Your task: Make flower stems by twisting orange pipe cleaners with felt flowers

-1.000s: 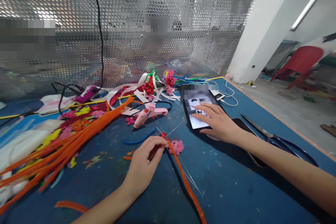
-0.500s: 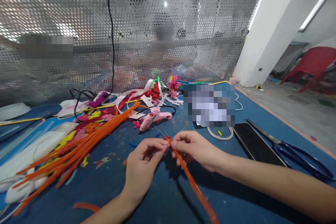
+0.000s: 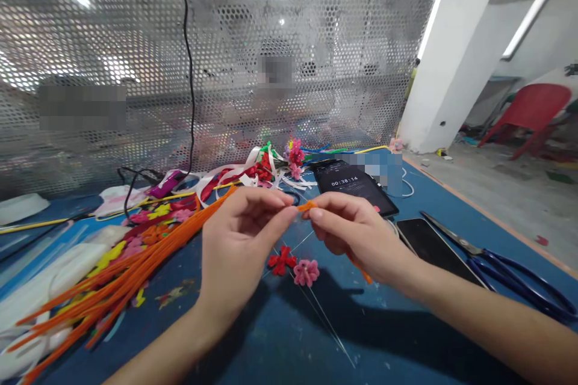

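Note:
Between my two hands is an orange pipe cleaner, its near end pinched by fingers on both sides. My left hand grips it between thumb and forefinger. My right hand is closed round it, and the other end pokes out below the palm. Just under my hands sit a red flower and a pink flower with thin wire stems. Whether these flowers touch the table cannot be made out. Left of my left hand lies a bundle of orange pipe cleaners.
Blue-handled scissors and a black phone lie at the right. A tablet showing a timer is behind my right hand. Ribbons and finished flowers lie along the perforated metal screen. A white glue gun-like object lies left.
Both hands have risen slightly. The orange pipe cleaner, earlier stretching toward the table's near side, is now mostly hidden by my right hand. The red and pink flowers have come into clear view.

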`<state>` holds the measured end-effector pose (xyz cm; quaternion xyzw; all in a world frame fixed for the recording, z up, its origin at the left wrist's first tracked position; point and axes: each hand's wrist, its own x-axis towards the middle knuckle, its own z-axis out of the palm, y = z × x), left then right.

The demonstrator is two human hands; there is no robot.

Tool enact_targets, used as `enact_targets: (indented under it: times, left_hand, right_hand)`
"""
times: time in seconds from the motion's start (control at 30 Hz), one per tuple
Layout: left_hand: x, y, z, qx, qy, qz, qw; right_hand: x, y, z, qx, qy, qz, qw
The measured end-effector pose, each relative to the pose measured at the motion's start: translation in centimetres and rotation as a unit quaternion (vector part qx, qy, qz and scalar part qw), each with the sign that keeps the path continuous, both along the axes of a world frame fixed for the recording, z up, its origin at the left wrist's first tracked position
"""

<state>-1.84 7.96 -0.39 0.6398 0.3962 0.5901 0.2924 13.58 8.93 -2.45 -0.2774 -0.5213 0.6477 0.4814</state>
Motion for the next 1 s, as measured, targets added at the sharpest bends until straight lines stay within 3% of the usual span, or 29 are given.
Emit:
enact_targets:
  times: [0.13,0.33,0.53,0.73,0.8,0.9,0.93,1.0]
  left_hand:
    - [-0.1,1.0,-0.2,-0.1,0.04,-0.069,0.992]
    - [-0.9,2.1,-2.2,-0.198,0.06,-0.088,0.974]
    - [-0.9,2.5,-2.3,-0.197,0.116,-0.121,0.966]
    - [-0.9,2.1,-2.4,-0.188,0.108,-0.117,0.969]
    - [-1.1,2.2,-2.1,-0.175,0.084,-0.104,0.975]
    - [-1.9,2.5,-1.0,-0.147,0.009,-0.066,0.987]
    - [-2.2,2.6,-0.6,-0.137,-0.022,-0.052,0.989]
    - [-2.9,2.7,0.4,-0.114,-0.08,-0.032,0.99]
  right_hand:
    - [-0.2,0.1,-1.3,0.079,-0.072,-0.036,0.994]
    - [-0.6,0.3,-2.9,0.151,-0.163,-0.052,0.974]
    - [-0.2,0.4,-3.0,0.227,-0.251,-0.078,0.938]
    - [0.1,0.5,-3.3,0.274,-0.317,-0.088,0.904]
    - [0.2,0.3,-3.5,0.334,-0.339,-0.159,0.865]
    - [0.2,-0.4,-3.6,0.465,-0.354,-0.272,0.765]
    - [0.0,-0.9,-3.7,0.51,-0.36,-0.261,0.737]
    - [-0.7,-2.0,-4.0,0.59,-0.381,-0.151,0.696]
